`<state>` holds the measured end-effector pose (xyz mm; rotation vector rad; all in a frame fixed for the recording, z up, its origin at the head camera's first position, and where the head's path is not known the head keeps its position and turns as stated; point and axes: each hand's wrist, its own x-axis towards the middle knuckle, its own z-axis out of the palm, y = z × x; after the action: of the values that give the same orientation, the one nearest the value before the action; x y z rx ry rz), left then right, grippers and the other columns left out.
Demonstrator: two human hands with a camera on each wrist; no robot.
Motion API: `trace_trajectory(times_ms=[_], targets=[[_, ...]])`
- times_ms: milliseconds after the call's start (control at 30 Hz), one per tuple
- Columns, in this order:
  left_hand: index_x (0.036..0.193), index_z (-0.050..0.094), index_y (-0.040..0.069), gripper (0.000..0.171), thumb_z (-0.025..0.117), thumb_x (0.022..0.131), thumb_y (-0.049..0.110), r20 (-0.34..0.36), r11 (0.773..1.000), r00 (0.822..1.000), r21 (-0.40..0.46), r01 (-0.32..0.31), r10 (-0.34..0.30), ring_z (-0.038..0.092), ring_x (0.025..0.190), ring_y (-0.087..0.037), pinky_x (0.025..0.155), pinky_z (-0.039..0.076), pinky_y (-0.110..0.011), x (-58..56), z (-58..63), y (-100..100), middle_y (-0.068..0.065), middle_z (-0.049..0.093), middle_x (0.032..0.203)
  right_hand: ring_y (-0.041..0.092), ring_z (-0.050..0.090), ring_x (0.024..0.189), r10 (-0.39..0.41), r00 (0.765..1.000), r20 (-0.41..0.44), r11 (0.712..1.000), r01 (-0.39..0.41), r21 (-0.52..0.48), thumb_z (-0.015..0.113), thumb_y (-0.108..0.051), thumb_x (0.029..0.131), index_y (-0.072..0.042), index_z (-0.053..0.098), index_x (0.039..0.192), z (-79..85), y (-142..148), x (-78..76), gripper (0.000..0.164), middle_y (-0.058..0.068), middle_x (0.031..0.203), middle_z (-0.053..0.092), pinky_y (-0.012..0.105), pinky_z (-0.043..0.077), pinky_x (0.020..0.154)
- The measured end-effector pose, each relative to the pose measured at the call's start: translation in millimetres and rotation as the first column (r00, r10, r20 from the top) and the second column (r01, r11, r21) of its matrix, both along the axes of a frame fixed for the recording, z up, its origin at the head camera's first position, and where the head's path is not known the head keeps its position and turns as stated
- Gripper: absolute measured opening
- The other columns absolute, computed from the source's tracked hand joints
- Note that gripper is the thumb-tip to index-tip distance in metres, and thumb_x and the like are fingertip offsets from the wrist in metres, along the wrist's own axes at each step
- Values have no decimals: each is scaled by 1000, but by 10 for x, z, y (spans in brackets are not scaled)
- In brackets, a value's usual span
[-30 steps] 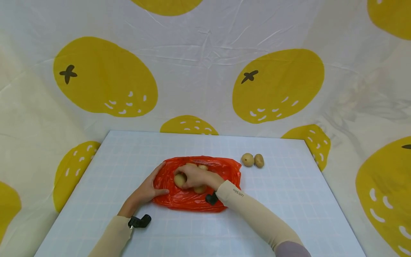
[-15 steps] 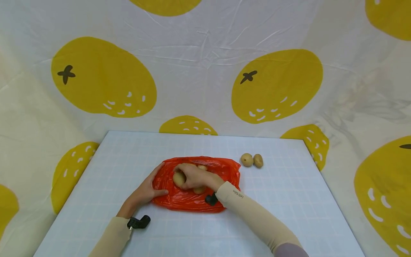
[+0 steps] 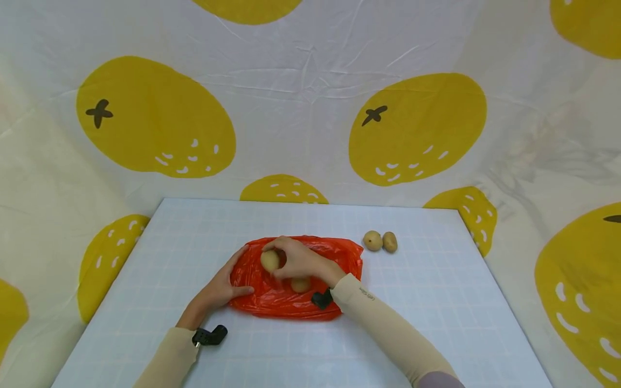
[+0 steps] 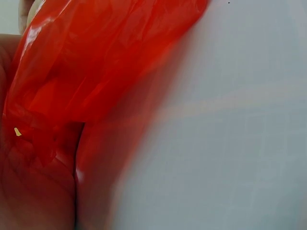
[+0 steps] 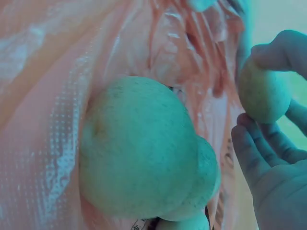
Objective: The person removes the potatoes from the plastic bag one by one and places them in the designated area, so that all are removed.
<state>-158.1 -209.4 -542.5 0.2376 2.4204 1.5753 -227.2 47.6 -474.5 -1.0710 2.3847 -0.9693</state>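
The right hand pinches a pale potato between thumb and fingers, over the left part of the red plastic bag. That potato lies on the tabletop's left-edge side of the hand, facing the left hand, whose fingers and thumb are spread against the bag's left end. It looks nearly round, so its long axis is hard to tell. The round loose potato and oblong loose potato lie toward the far right corner, nearer the right hand.
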Motion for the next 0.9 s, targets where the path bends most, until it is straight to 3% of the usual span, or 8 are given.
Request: trace_trajectory(times_ms=[133, 300, 467, 600, 900], targets=[[166, 17, 26, 109, 85, 82, 17, -8, 1000, 1000, 2, -4, 4, 18, 154, -47, 118, 23, -73, -2, -5, 4, -15, 18, 171, 10, 59, 113, -10, 1000, 30, 997, 12, -73, 79, -23, 88, -19, 60, 136, 29, 65, -2, 52, -5, 131, 61, 24, 54, 94], [166, 16, 26, 110, 86, 81, 18, 13, 1000, 1000, -4, -8, 8, 20, 154, -47, 117, 29, -71, 13, -6, 1, -16, 17, 171, 9, 65, 113, -29, 990, 138, 982, 55, -183, 80, -24, 87, -20, 62, 131, -21, 166, 16, 47, -6, 128, 64, 25, 56, 98], [166, 16, 27, 110, 86, 81, 18, 12, 1000, 1000, -11, -9, 9, 17, 155, -48, 118, 27, -72, 11, 13, 10, -16, 16, 172, 16, 68, 111, -59, 975, 215, 959, 115, -258, 79, -21, 87, -21, 64, 131, -42, 268, 59, 47, -4, 130, 63, 36, 59, 97], [166, 16, 27, 110, 86, 81, 17, 10, 1000, 1000, -17, -15, 15, 16, 155, -49, 118, 24, -73, 5, 22, 18, -16, 15, 172, 20, 65, 117, -87, 970, 228, 944, 154, -292, 79, -19, 87, -22, 63, 133, -20, 338, 96, 50, -4, 132, 63, 46, 56, 102], [166, 15, 28, 112, 86, 81, 17, 27, 1000, 999, -21, -22, 22, 16, 154, -50, 118, 25, -73, 15, 21, 30, -18, 14, 172, 21, 65, 122, -157, 965, 208, 916, 221, -335, 82, -21, 87, -19, 62, 134, 26, 494, 213, 51, 2, 132, 63, 46, 55, 104]])
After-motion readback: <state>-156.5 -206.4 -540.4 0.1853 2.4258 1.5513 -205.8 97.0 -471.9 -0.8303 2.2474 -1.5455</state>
